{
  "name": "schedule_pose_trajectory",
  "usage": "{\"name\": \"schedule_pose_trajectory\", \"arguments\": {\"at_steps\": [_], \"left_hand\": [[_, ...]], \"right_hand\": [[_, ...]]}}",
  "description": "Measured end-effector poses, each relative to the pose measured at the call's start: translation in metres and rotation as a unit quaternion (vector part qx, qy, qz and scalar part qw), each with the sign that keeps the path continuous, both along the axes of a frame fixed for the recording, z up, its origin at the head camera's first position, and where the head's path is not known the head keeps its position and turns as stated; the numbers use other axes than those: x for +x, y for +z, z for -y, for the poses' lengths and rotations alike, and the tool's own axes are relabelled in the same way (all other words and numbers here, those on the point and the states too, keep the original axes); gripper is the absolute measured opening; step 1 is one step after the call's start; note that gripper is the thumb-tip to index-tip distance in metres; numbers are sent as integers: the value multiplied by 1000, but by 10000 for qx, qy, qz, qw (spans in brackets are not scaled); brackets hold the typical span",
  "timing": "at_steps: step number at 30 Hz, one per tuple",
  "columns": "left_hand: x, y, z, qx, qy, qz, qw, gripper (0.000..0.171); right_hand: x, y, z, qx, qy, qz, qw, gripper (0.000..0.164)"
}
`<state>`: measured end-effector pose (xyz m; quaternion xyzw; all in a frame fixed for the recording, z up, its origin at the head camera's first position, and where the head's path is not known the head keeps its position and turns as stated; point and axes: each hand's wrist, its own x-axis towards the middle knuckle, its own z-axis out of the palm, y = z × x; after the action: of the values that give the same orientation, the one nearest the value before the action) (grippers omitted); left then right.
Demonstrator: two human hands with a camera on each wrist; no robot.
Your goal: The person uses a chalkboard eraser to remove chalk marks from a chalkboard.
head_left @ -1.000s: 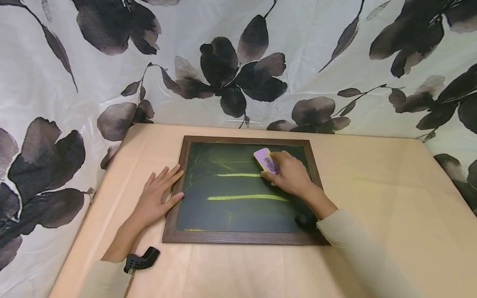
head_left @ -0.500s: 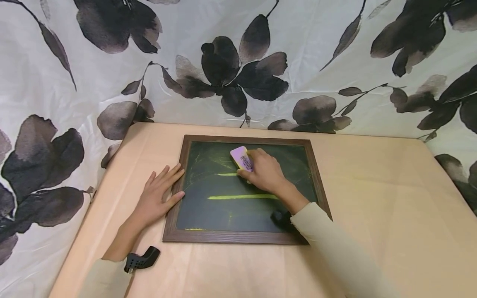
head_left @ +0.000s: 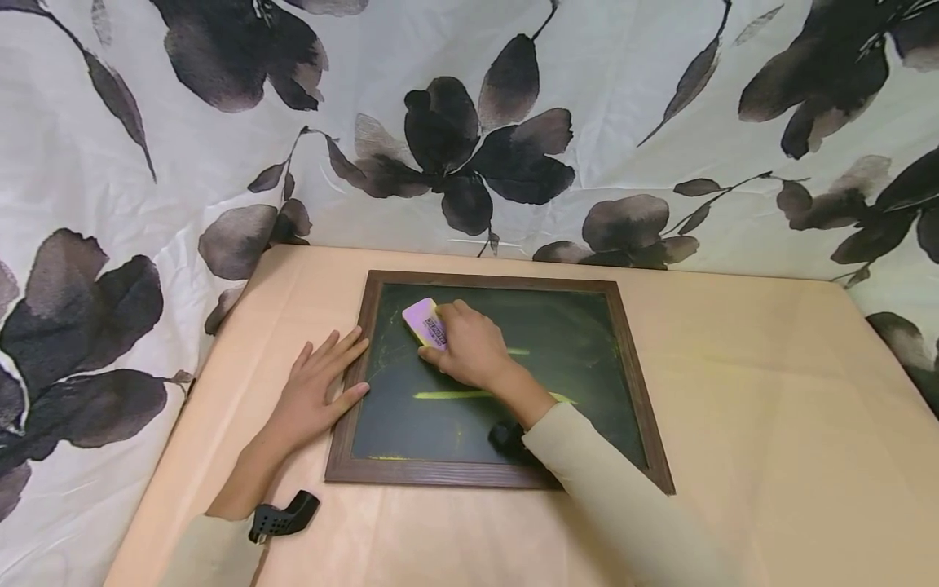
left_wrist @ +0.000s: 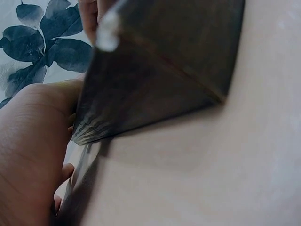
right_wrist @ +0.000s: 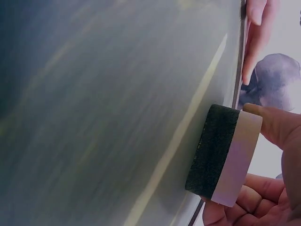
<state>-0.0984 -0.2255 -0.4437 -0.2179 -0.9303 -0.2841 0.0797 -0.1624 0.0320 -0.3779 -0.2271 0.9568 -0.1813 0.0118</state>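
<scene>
White floral-print fabric (head_left: 506,163) is hung behind a beige tabletop (head_left: 756,391), on which a wood-framed chalkboard (head_left: 579,342) is laid. At left, a black wrist-worn device (head_left: 284,515) is carried below the left hand (head_left: 315,391). That hand is spread, with fingertips and thumb rested on the frame's left rail, presumably so that the board is kept from sliding. Rightward, a lilac-backed chalkboard eraser (head_left: 424,323) is located on the upper left part of the board. It is pinched at its sides between the thumb and fingers of the right hand (head_left: 473,346), probably so that its dark felt can be kept facing the board; full contact cannot be confirmed. A lower yellow chalk line (head_left: 447,395) is partly covered by the right forearm, and a short upper chalk segment (head_left: 519,352) is exposed beside the hand. Faint smears are shown on the dark writing surface; slight creases are visible in the fabric.
</scene>
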Motion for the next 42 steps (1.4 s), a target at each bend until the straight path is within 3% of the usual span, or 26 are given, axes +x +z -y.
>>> {"name": "schedule_pose_trajectory", "arguments": {"at_steps": [7,14,19,32,42], "left_hand": [[1,-1,2,8,14,-61,10000,61],[-1,-1,-2,50,-56,-59,10000,61],[-2,1,-3,10,-32,-59,10000,61],[-1,3,-1,-45,-15,100,9999,62],[0,9,-1,-34,-30,127,9999,62]], "right_hand": [[2,0,12,82,53,110,9999,62],[6,3,-5,242,184,23,9995,59],[6,4,-32,232,75,-95,9997,61],[7,2,-127,177,-653,-33,9977,65],[12,11,-175,-117,-1140,580,9917,72]]}}
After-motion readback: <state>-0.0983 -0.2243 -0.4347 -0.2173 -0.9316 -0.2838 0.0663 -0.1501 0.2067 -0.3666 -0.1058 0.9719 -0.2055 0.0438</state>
